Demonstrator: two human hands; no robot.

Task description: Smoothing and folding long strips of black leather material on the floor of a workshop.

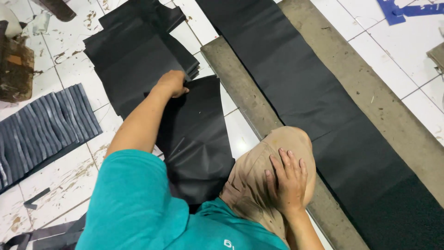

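White tiled floor (69,180), stained. Left hand (172,83) reaches forward, fingers pinching far edge of black sheet (196,139); sheet lies on floor beside black sheet stack (134,51), long axis running toward body. Right hand (286,183) farther off, flat and released on knee (273,153). Long black strip (314,92) on board at right.

Your left hand (172,83) grips a black sheet (196,134) on the tiled floor (69,180) | your right hand (287,180) rests flat on your knee (259,162)
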